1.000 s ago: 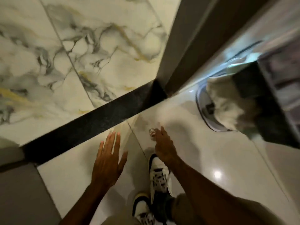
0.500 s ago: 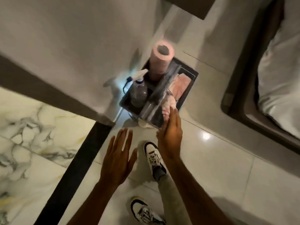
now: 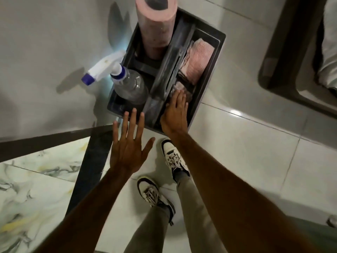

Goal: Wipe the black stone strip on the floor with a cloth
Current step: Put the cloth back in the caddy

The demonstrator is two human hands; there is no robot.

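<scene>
The black stone strip (image 3: 91, 165) runs down the floor at lower left, between marble tiles and plain tiles. My left hand (image 3: 129, 148) hovers beside it with fingers spread, holding nothing, fingertips at the near rim of a dark grey caddy (image 3: 209, 70). My right hand (image 3: 176, 115) reaches into the caddy's right compartment. Its fingers lie over a crumpled pale cloth (image 3: 179, 88) that shows past the fingertips; the thumb is hidden. More folded pink cloths (image 3: 198, 59) are stacked behind it.
The caddy's left side holds a clear spray bottle (image 3: 129, 88) with a white and blue trigger and a tall pink roll (image 3: 156, 26). A white wall (image 3: 45, 61) stands on the left. My two shoes (image 3: 173, 157) are on the tiles, and a bed frame (image 3: 284, 52) is at right.
The view swung from the strip to the caddy. My right hand, with a pale cloth at its fingertips, moved over the caddy and down into the right compartment. My left hand stayed open.
</scene>
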